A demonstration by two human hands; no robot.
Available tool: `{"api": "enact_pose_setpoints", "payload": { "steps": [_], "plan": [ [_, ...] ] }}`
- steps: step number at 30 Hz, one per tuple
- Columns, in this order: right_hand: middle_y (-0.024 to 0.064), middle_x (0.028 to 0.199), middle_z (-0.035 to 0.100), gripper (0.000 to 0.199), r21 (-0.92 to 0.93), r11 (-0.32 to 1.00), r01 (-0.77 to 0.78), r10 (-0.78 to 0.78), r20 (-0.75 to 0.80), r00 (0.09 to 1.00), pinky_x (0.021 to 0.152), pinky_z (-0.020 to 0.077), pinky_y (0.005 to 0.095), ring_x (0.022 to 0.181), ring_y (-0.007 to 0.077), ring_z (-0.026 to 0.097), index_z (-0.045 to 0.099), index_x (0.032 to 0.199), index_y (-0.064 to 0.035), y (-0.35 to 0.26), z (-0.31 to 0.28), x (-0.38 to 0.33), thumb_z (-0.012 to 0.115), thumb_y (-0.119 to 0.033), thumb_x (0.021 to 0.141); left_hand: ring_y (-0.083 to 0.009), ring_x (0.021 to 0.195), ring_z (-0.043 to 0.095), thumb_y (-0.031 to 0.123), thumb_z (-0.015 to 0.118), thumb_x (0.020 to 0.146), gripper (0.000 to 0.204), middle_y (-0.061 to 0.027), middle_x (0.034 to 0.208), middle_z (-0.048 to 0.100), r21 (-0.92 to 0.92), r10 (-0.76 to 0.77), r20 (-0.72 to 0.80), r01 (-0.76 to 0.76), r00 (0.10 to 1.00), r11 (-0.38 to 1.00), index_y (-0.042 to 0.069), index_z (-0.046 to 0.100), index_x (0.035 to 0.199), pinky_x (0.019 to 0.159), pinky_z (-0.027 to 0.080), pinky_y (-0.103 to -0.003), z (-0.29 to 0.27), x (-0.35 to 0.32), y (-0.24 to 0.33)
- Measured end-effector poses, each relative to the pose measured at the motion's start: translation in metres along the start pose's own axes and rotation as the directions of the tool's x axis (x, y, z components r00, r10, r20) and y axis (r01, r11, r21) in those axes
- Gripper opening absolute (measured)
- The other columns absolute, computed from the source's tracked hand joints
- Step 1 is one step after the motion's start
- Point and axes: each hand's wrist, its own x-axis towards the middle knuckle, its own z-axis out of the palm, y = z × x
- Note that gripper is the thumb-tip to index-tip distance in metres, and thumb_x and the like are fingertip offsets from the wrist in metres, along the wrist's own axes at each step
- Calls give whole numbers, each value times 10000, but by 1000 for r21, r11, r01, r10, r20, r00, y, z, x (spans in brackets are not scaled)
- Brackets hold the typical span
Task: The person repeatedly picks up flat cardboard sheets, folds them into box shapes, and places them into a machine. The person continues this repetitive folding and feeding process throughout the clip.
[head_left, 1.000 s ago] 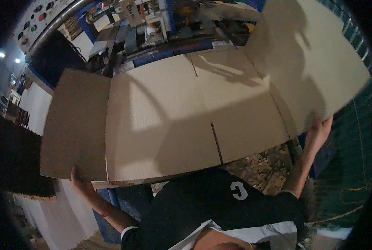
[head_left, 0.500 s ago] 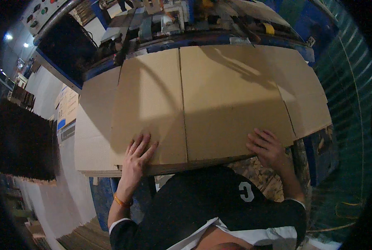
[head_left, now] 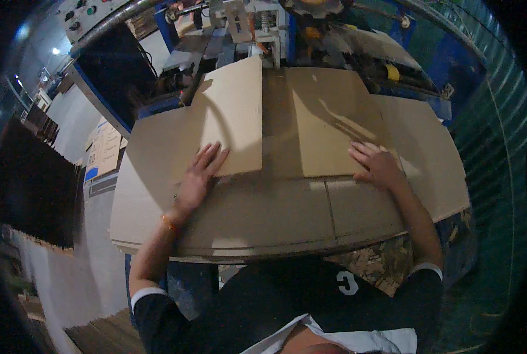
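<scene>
Both my arms reach forward from the lower edge, elbows bent a little, dark sleeves with white cuffs pushed up to the forearm. My left hand lies flat, palm down, fingers spread and pointing up and to the right; fingertips rest on the lower edge of the left folded flap, heel of the hand on the panel below it. There's an orange band on that wrist. My right hand is also palm down, fingers loosely spread and pointing left, pressing the lower right corner of the right folded flap. Neither hand grips anything: both are open and flat on the board. The thing under them is a large flattened cardboard box blank, brown, lying across the tabletop in front of my chest; its near edge overhangs toward me and hides the tabletop itself. Two flaps are folded inward over the middle, with a narrow strip of the base panel showing between them. The left flap tilts slightly, its top corner near the machine behind. Crease lines run across the blank below my hands. The blank's outer panels extend past both hands, left one toward the blue machine frame, right one toward the green corrugated wall. Stack of dark sheets stands well apart on my left.
</scene>
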Motion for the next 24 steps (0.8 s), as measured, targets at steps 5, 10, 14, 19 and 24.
{"api": "enact_pose_setpoints", "payload": {
  "steps": [5, 10, 14, 19, 24],
  "plan": [
    [73, 1399, 348, 635, -33, 989, -147, 143, -90, 986, 1033, 290, 409, 1267, 283, 339, 411, 1321, -167, 29, -2, 56, 546, -497, 796, -316, 1241, 364, 56, 548, 779, 601, -145, 1328, 400, 122, 46, -87, -36, 995, 992, 145, 376, 1348, 1023, 307, -446, 36, 67, -42],
    [101, 1398, 342, 558, -76, 944, -321, 291, -264, 920, 1042, 283, 427, 1273, 305, 326, 407, 1322, -151, 23, 11, 80, 567, -362, 832, -332, 1238, 365, 31, 529, 790, 654, -198, 1305, 402, 228, -305, -236, 358, 923, 906, 125, 280, 1387, 1015, 313, -423, 57, 96, -70],
    [116, 1427, 297, 625, 48, 887, -460, 462, -129, 877, 1039, 288, 448, 1280, 345, 309, 390, 1328, -116, 4, 0, 37, 631, -337, 795, -389, 1221, 367, 217, 668, 765, 747, -243, 1312, 390, -47, -343, -321, 347, 883, 937, 19, 265, 1362, 1009, 316, -427, 30, 52, -70],
    [225, 1300, 433, 508, 491, 597, -634, 802, -369, 470, 1020, 295, 451, 1217, 372, 384, 468, 1247, -22, -2, 0, -109, 579, -304, 839, -384, 1202, 391, 242, 632, 809, 587, -254, 1277, 433, -137, -538, -731, 681, 421, 719, -41, 400, 1267, 1009, 297, -421, -38, -99, -52],
    [237, 1298, 434, 556, 45, 211, -977, 935, -300, 188, 1014, 264, 485, 1205, 370, 392, 451, 1266, 2, 44, 69, -208, 552, -364, 861, -366, 1254, 355, 195, 607, 825, 620, -275, 1336, 368, -31, -665, -697, 917, 266, 399, -96, 335, 1300, 1028, 288, -399, -35, -196, -38]
  ]
}}
